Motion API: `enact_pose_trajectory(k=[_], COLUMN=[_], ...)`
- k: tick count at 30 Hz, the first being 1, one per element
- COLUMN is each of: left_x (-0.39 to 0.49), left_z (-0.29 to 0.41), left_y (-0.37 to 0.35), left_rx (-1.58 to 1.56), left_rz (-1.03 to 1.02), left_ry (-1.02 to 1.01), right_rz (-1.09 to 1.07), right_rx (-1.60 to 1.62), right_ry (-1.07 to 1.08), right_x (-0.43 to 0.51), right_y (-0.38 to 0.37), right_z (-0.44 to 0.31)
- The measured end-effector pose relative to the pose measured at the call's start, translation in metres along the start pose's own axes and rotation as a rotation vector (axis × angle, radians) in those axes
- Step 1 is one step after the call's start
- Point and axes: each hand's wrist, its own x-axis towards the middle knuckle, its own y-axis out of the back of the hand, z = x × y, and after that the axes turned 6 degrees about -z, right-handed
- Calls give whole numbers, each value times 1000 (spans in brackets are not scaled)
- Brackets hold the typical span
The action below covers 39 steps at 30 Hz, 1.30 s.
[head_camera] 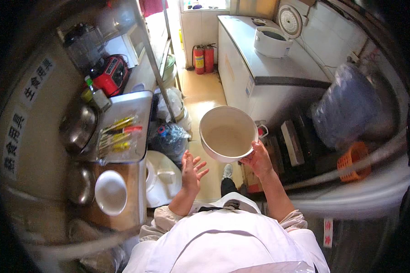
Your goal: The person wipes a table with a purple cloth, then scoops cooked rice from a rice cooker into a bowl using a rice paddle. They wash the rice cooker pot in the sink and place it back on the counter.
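A deep, round white pot or bowl [229, 132] is held up in front of me, tilted so that its inside shows no contents. My right hand [258, 158] grips its rim and lower right side. To the left of it, my left hand [192, 170] is raised with fingers spread and touches nothing. A shallow white bowl [111, 192] sits on the wooden counter [131, 191] at the left. Above that, a metal tray [133, 100] carries several skewers [121, 134] with yellow and red parts.
Red fire extinguishers [203, 59] stand beside a chest freezer [276, 73] bearing an open rice cooker [271, 41]. Full plastic bags [172, 136] and a white plastic bin [164, 177] flank the walkway at left. An orange basket [353, 162] and a large bagged bundle [348, 105] are at right.
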Motion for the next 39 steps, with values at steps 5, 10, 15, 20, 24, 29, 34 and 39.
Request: enact_pose_trajectory(k=[5, 10, 15, 20, 24, 29, 34, 39], left_x=[139, 250, 359, 497, 585, 692, 795, 888], left_z=[39, 96, 137, 188, 240, 271, 287, 315], left_y=[-31, -79, -101, -119, -145, -183, -194, -225], left_rx=[-30, 7, -26, -95, -23, 13, 20, 180], left_rz=[60, 128, 168, 65, -11, -78, -121, -8], left_ry=[-19, -38, -42, -96, -126, 15, 18, 71], right_rz=[-43, -133, -24, -17, 277, 547, 632, 598], right_rx=[29, 63, 206, 213, 268, 172, 140, 154], right_ry=[-9, -27, -56, 51, 155, 244, 213, 219], right_x=[155, 305, 463, 620, 716, 830, 951, 1019], right_y=[24, 12, -3, -2, 9, 70, 141, 216], right_z=[-43, -105, -143, -182, -220, -264, -288, -335])
